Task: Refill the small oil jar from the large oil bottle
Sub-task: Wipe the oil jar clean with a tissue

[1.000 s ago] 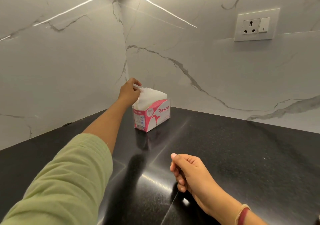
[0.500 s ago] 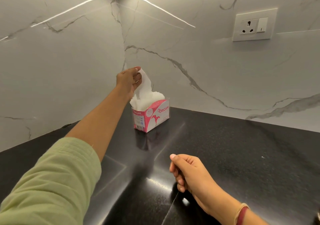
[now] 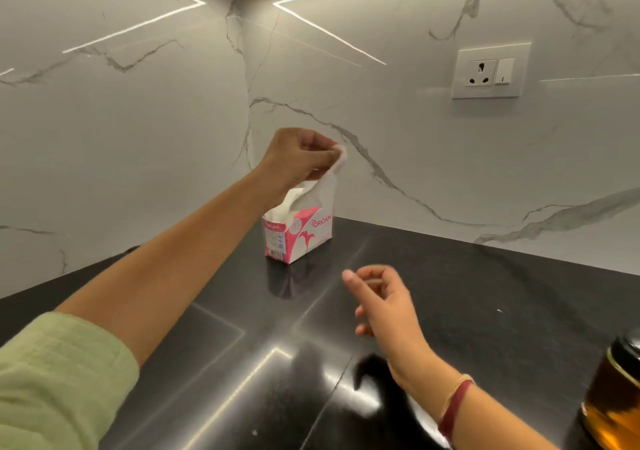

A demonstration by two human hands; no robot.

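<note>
The pink and white cardboard tissue box (image 3: 301, 234) carries the brand name ORIGAMI twice. It appears once in capitals on the white upper corner of its long face, beside a small curved logo, and once in white capitals on the pink band atop its narrow end face. Fine print and a barcode lower on the end face are too small to read, as is a round seal on the long face. The white rocker switch (image 3: 504, 71) on the white wall socket plate (image 3: 490, 92) bears a short dark vertical bar.
</note>
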